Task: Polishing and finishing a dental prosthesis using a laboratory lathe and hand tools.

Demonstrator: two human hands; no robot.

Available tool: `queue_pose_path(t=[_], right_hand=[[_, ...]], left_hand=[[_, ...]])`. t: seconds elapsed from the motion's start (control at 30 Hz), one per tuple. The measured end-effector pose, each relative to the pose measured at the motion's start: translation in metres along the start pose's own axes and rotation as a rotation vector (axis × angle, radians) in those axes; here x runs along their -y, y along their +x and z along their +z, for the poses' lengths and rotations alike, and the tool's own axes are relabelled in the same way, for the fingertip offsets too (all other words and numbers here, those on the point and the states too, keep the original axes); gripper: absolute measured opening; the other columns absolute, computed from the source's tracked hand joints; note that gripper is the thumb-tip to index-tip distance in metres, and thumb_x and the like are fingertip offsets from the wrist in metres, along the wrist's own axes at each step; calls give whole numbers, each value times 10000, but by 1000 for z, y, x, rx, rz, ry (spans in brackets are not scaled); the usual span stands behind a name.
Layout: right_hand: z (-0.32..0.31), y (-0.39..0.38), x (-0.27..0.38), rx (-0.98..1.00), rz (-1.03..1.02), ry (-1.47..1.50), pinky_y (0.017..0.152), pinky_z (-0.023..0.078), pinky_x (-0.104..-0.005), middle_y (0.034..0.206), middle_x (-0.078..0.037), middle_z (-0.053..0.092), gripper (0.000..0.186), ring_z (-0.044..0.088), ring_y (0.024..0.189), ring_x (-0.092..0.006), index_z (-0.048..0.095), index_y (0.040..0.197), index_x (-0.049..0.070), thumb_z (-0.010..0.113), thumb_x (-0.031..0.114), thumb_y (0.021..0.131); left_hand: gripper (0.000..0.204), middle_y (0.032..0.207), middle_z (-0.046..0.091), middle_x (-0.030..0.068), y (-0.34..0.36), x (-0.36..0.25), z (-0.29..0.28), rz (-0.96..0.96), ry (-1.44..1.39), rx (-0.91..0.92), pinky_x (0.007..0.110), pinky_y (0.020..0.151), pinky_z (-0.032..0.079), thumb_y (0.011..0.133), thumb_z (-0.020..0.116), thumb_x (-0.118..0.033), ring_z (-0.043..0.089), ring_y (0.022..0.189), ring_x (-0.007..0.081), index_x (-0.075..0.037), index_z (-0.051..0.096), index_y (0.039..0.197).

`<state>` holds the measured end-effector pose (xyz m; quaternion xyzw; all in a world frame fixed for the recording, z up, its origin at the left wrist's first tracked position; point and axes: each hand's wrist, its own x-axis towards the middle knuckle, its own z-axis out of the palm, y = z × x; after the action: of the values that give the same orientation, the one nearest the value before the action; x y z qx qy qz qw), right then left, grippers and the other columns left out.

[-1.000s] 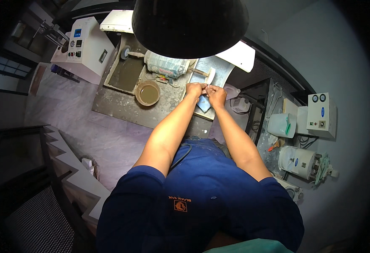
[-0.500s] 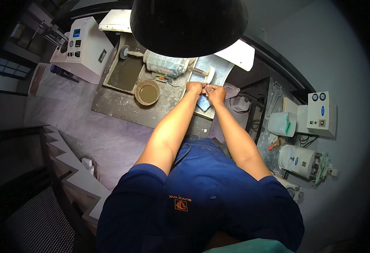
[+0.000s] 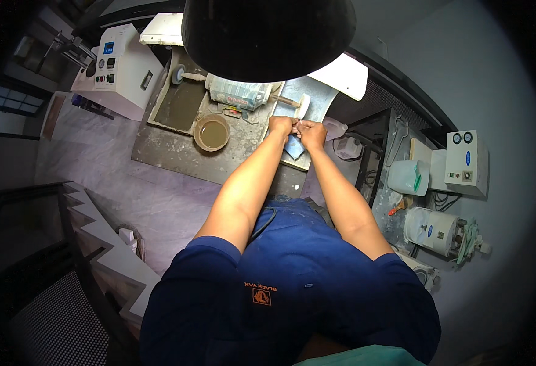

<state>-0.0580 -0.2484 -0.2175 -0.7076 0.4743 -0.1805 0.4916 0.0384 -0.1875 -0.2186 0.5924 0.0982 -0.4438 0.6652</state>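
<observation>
In the head view, a tiny piece (image 3: 298, 121), too small to identify, is pinched in the grip of the left hand (image 3: 282, 125) and the right hand (image 3: 312, 133), beside the white wheel (image 3: 304, 107) above the desk (image 3: 173, 150).

Worn on the head, the left fisheye camera looked steeply down and forward. The dark blue shirt (image 3: 323, 268) sat close below it; the left hand (image 3: 281, 126), right hand (image 3: 312, 135) and workbench (image 3: 173, 148) lay farther off, in the upper half.
</observation>
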Motion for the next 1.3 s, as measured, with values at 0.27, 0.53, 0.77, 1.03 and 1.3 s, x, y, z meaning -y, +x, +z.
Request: queue_pose_path(t=[0.27, 0.53, 0.77, 1.03, 1.3], right_hand=[[-4, -3, -6, -78, -247, -171, 576, 520, -256, 749, -98, 726, 178, 661, 609, -109, 736, 930, -21, 737, 128, 833], [-6, -8, 0, -114, -330, -180, 661, 541, -290, 794, -134, 726, 209, 699, 675, -180, 746, 936, 12, 763, 160, 790], [-9, -12, 10, -119, -337, -221, 712, 563, -317, 870, -179, 722, 235, 723, 759, -232, 727, 954, -34, 756, 120, 780], [-4, -4, 3, -90, -251, -220, 626, 540, -289, 734, -122, 721, 193, 693, 633, -165, 750, 913, 8, 755, 160, 795], [-1, 0, 1, -13, -215, -167, 542, 506, -249, 695, -67, 715, 124, 642, 568, -90, 752, 881, 8, 729, 121, 835]], left_hand=[[101, 822, 686, 214, -6, 4, -3, 42, -115, 86, 326, 612, 595, 808, 624, 77, 679, 660, 256, 150, 663, 866], [96, 837, 687, 213, -6, 8, -4, 91, -159, 93, 317, 649, 598, 814, 621, 74, 683, 686, 261, 146, 663, 862], [91, 851, 686, 215, -10, 9, -5, 96, -230, 130, 313, 663, 600, 817, 616, 81, 684, 705, 269, 147, 662, 861], [97, 824, 685, 219, -4, -3, -3, 52, -15, 44, 318, 593, 593, 792, 636, 83, 683, 655, 264, 157, 659, 850], [93, 791, 685, 214, -2, -4, -6, 57, -58, 54, 306, 555, 578, 787, 642, 76, 677, 616, 257, 155, 665, 830]])
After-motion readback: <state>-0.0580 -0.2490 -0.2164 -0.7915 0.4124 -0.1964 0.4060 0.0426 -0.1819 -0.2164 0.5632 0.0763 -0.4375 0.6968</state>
